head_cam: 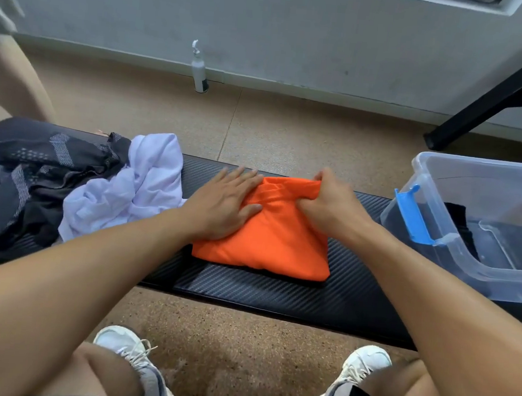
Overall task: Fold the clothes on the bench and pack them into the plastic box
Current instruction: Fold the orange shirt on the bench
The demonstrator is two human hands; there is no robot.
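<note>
Roughly midway: orange garment nearly folded at bench centre, left hand flat on it, right hand gripping its far edge; white shirt and dark clothes unfolded at nine o'clock, plastic box at three o'clock holding something dark

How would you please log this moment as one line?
fold | left hand presses orange shirt | right hand grips its top edge | plastic box waiting

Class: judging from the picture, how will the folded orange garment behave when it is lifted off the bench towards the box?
The orange garment probably flops: it bunches where the right hand grips it. It looks thin, so likely light. Its folds may slip open once the left hand stops pressing.
</note>
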